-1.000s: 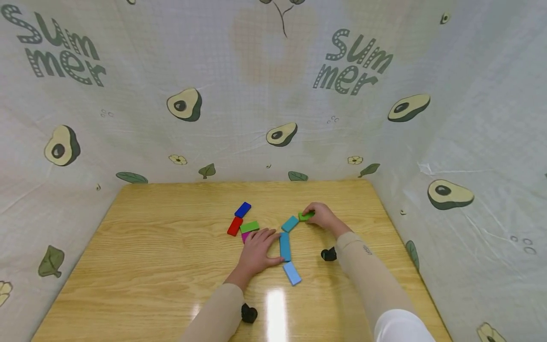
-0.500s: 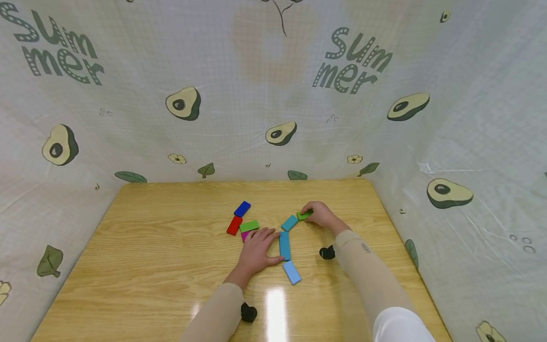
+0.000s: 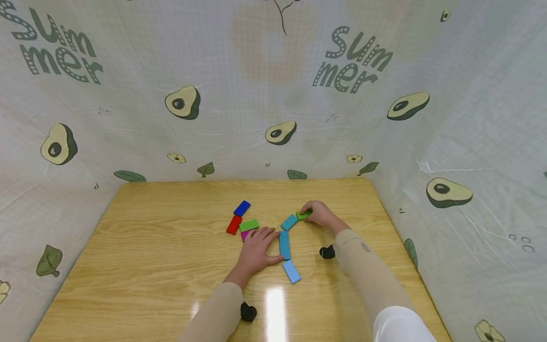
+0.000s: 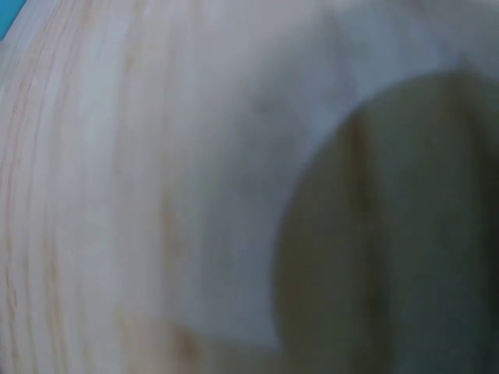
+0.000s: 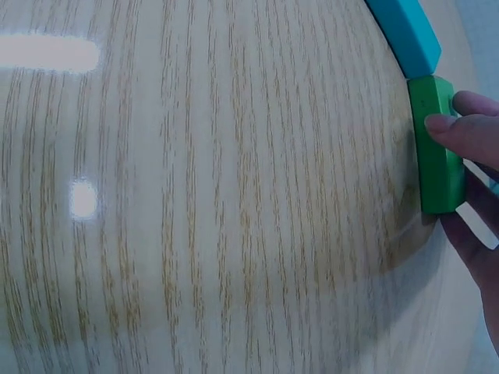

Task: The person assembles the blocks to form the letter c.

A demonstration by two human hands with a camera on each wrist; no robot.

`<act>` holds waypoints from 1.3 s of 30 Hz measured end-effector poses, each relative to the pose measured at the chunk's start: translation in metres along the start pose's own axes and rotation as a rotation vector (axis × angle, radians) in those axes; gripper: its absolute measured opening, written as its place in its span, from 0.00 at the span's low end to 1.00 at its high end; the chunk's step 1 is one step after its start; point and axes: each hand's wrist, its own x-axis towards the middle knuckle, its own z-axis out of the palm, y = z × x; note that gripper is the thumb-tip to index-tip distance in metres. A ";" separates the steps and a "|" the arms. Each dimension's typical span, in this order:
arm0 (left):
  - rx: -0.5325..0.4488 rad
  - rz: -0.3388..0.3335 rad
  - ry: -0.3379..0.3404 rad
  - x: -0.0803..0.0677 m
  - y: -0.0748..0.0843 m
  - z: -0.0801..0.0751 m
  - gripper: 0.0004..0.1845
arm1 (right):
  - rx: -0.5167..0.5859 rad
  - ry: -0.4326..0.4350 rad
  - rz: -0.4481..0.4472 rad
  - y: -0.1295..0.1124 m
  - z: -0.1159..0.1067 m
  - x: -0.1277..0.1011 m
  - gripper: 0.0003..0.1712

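Head view: R hand (image 3: pixel 318 213) pinches the green block (image 3: pixel 301 216) at the far R end of a bent line on the table (image 3: pixel 149 251). Next in line come the teal block (image 3: pixel 289 222), the long blue piece (image 3: pixel 284 246) and the light blue block (image 3: pixel 291 272). L hand (image 3: pixel 255 250) is spread beside the long blue piece, w/ thumb near its lower end and index fingertip near its upper end. Main risk, I judge: if R hand pushes too hard, the green block prob. knocks the teal block out of its angle. Also, a small slip of L thumb could turn the long blue piece (one block or two, I cannot tell). L fingers partly cover the magenta block (image 3: pixel 244 235), which touches the second green block (image 3: pixel 249 225); a careless lift of this hand could drag both. The red block (image 3: pixel 233 225) and dark blue block (image 3: pixel 241 208) lie just beyond.

L wrist view: v. blurred. A dark round shape (image 4: pixel 390 234) fills the R side, unidentified; only a blue corner (image 4: pixel 9 14) shows, cut off. State of L hand cannot be told here.

R wrist view: thumb is on the green block, other fingers behind it, partly hidden. Its end seems to touch the teal block, cut off at top.
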 end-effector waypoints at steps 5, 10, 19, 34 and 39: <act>-0.004 0.001 0.014 0.000 0.001 -0.001 0.43 | -0.009 0.016 0.025 -0.005 -0.004 -0.002 0.11; -0.009 0.016 0.039 -0.002 0.002 -0.004 0.43 | -0.018 0.028 -0.003 -0.013 -0.009 -0.005 0.10; -0.091 0.008 0.220 -0.005 0.001 -0.011 0.37 | -0.076 0.031 -0.092 -0.039 -0.009 -0.008 0.12; -0.140 0.033 0.337 -0.027 -0.033 -0.054 0.38 | -0.008 -0.025 -0.191 -0.082 0.027 0.004 0.16; -0.113 0.017 0.315 -0.037 -0.047 -0.064 0.38 | 0.041 -0.041 -0.213 -0.091 0.045 0.009 0.16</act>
